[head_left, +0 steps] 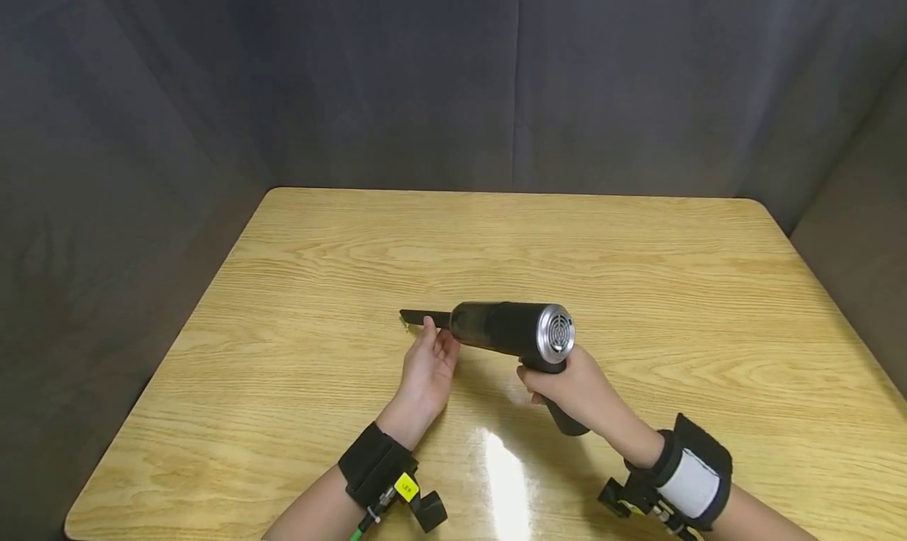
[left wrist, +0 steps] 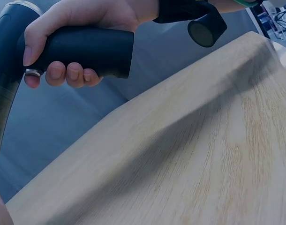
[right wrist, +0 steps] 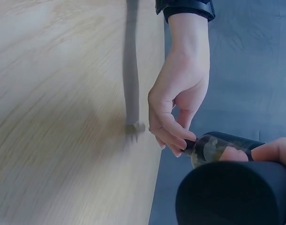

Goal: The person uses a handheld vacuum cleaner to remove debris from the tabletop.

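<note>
A black handheld vacuum cleaner (head_left: 499, 326) with a silver vented end is held over the table, its flat nozzle (head_left: 413, 317) pointing left. My right hand (head_left: 579, 390) grips its handle (left wrist: 94, 51), thumb and fingertips near a small silver button (left wrist: 34, 72) in the left wrist view. At the nozzle's base, my left hand (head_left: 428, 372) pinches it between thumb and fingers. The right wrist view shows those left fingers right beside the see-through dust cup (right wrist: 209, 149). The bottom of the handle hides part of the vacuum in that view.
The wooden table (head_left: 298, 242) has rounded corners. Dark grey curtains (head_left: 397, 84) stand behind it and along the sides. Black straps with small cameras circle both wrists, and a green cable (head_left: 357, 534) runs from the left one.
</note>
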Available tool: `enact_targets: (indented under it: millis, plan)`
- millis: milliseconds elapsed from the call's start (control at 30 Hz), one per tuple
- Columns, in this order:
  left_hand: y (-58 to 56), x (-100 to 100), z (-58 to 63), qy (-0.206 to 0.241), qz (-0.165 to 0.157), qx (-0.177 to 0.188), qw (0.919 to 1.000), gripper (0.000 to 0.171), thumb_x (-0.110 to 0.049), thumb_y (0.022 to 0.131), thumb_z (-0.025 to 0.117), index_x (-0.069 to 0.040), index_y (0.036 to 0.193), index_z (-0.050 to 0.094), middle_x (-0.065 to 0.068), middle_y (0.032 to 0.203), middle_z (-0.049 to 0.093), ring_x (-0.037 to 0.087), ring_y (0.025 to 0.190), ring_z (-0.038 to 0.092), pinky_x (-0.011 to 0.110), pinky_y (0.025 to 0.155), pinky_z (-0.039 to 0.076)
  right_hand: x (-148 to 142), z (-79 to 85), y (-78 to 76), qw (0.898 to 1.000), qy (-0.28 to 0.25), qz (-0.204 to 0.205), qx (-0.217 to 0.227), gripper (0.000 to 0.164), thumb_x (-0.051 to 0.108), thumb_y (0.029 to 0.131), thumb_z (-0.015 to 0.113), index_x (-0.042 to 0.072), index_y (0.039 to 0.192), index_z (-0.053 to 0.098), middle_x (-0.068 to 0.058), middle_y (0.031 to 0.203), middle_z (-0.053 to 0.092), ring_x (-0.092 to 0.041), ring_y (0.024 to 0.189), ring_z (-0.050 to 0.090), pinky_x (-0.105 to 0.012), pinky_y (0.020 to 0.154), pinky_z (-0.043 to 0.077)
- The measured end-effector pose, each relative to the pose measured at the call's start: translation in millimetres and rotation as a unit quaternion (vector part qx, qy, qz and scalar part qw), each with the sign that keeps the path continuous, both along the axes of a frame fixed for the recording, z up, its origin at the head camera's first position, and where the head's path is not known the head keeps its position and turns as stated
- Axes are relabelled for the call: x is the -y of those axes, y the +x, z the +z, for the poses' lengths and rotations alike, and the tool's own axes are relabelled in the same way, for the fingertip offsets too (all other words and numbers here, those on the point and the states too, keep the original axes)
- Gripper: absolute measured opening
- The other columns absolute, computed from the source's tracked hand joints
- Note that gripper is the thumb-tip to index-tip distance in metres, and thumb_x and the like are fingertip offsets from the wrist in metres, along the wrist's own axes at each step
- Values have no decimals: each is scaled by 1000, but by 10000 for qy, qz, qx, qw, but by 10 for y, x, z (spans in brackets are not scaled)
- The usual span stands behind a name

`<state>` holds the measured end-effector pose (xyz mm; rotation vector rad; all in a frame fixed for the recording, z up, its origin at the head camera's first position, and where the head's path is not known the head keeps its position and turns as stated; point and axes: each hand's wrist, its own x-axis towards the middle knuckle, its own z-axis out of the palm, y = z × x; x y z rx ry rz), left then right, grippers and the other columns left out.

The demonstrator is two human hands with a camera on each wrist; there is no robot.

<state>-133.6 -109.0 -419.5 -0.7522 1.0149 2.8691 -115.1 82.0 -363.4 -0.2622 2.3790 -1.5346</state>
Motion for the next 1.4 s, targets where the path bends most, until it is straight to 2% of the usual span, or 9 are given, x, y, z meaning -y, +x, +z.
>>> enact_targets:
  millis: [300,433,567,667,733,867,967,1033,1400]
  plan:
    - [-42,-102,-56,134,-201,107,9996,22,-30,98,42,-12,109,37,0,101,39,6,88,46,8,69,53,-118,-67,-21,9998,-151,36,135,21,7,81,63,-8,95,56,-4,67,56,-18,59,59,-29,59,55]
    - [-52,-138,-66,66,-254,79,9996,34,-31,98,41,-9,122,32,2,108,38,7,93,43,7,71,52,-153,-71,-25,9998,-143,27,165,22,8,81,64,-8,95,56,-5,67,56,-19,60,60,-29,60,55]
    - [-74,-178,-59,31,-351,24,9994,56,-32,99,39,-6,142,15,7,131,29,10,106,36,11,89,46,-189,-53,-33,9998,-114,-28,144,23,9,81,64,-8,95,57,-4,67,56,-18,59,59,-28,60,55]
    - [-92,-206,-51,81,-364,14,9993,63,-32,99,38,-6,147,8,11,145,21,12,114,33,19,106,36,-222,-35,-37,9999,-102,-30,98,24,10,81,65,-7,96,57,-5,66,56,-17,59,59,-29,60,54]
    - [-103,-223,-47,111,-378,4,9992,64,-32,99,39,-5,147,6,14,149,16,14,117,31,20,110,33,-248,-21,-42,10000,-76,-16,52,24,10,81,65,-7,96,56,-5,67,56,-17,59,59,-29,60,54]
    - [-129,-256,-43,150,-386,64,9991,55,-30,98,42,-6,142,19,12,137,32,12,109,39,11,91,48,-302,0,-52,10000,-38,-30,42,26,11,82,65,-7,97,56,-5,67,56,-17,59,59,-29,60,54]
    - [-146,-280,-46,234,-368,118,9990,34,-29,96,45,-10,123,34,5,112,40,9,95,46,8,72,53,-341,3,-57,10000,-24,-27,50,25,10,82,64,-8,98,56,-5,68,56,-16,60,59,-29,60,54]
    - [-149,-294,-51,280,-389,145,9987,25,-27,96,45,-11,113,36,3,104,40,8,90,47,8,69,54,-361,-1,-56,10000,-16,-15,37,25,10,83,64,-8,98,55,-5,68,56,-16,59,58,-29,59,54]
    - [-147,-353,-90,334,-631,173,9973,50,-26,98,43,-5,139,23,4,106,38,9,94,46,7,70,54,-453,-27,-16,9998,-150,-25,85,28,11,84,64,-9,100,53,-6,69,56,-16,59,58,-29,59,55]
